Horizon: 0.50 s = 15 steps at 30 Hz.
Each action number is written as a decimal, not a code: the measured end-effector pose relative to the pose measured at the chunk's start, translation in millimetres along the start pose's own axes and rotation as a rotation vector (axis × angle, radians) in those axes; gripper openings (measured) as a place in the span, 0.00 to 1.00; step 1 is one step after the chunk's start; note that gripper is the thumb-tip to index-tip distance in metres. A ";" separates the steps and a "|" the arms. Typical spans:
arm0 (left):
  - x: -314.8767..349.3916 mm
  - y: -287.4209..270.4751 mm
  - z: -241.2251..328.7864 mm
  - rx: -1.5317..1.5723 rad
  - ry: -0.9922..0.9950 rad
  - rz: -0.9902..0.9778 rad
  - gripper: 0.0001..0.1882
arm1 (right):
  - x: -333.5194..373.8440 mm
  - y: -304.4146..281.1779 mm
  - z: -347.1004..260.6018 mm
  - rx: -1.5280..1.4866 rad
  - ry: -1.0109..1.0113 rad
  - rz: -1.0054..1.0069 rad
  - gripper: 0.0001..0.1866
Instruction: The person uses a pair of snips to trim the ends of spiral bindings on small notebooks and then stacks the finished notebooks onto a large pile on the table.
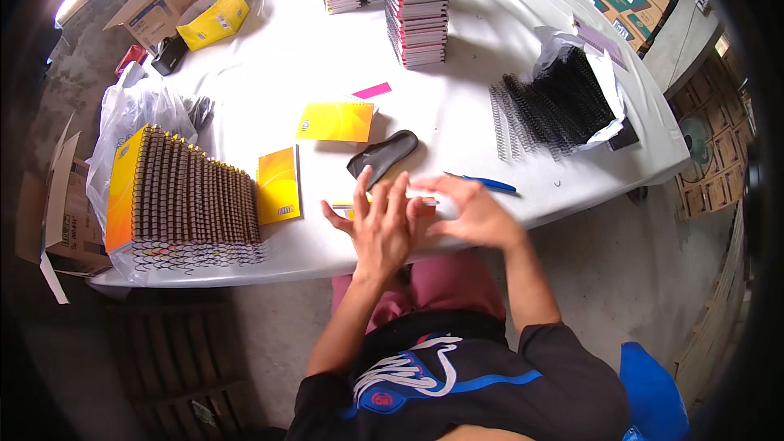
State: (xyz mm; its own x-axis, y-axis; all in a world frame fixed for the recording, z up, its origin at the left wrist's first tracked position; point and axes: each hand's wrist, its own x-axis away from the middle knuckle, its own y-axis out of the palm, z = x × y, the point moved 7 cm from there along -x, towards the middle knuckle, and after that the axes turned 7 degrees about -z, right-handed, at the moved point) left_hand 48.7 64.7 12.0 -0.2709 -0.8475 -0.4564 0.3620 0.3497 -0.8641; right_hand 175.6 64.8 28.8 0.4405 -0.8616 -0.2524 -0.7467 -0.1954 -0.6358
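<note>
On the table right in front of me lies a small notebook or pad with yellow and reddish edges [429, 205], mostly hidden by my hands. My left hand [380, 230] rests over it with the fingers spread. My right hand [475, 211] is at its right side, thumb and fingers apart, the fingertips reaching to its far edge. Just beyond the fingers is a black object shaped like a shoe sole [385, 153]. A slim blue pen-like tool [487, 183] lies by my right hand. Two yellow notebooks, one flat [336, 121] and one nearer [278, 185], lie to the left.
Many wire-bound notebooks [192, 196] stand in a row at the left. Black wire spirals [563, 102] spill from a plastic bag at the right. Tall notebook stacks [418, 8] rise at the back. A pink strip [372, 91] and a yellow box [214, 18] lie farther off.
</note>
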 end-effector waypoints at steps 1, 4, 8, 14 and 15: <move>-2.4 2.2 -0.4 0.030 0.007 0.036 0.16 | 1.5 -14.8 23.7 -0.163 0.108 -0.112 0.30; -6.9 8.2 6.6 -0.015 0.083 0.091 0.21 | -1.0 -99.5 104.3 0.054 0.471 0.301 0.26; -7.7 -3.0 8.6 0.053 0.040 0.068 0.26 | -21.3 -121.5 155.5 0.581 0.728 0.307 0.20; -12.7 -2.4 5.1 0.042 -0.024 0.201 0.27 | -21.0 -134.7 162.6 0.807 0.691 0.240 0.21; -11.1 0.4 0.6 0.021 -0.034 0.229 0.29 | -21.9 -140.6 153.2 0.763 0.700 0.213 0.20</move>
State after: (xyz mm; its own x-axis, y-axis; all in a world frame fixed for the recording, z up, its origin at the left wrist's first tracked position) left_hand 52.4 73.9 16.8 -0.1499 -0.7603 -0.6321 0.4289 0.5260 -0.7344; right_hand 347.4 183.0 12.0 -0.2298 -0.9690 -0.0904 -0.1561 0.1283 -0.9794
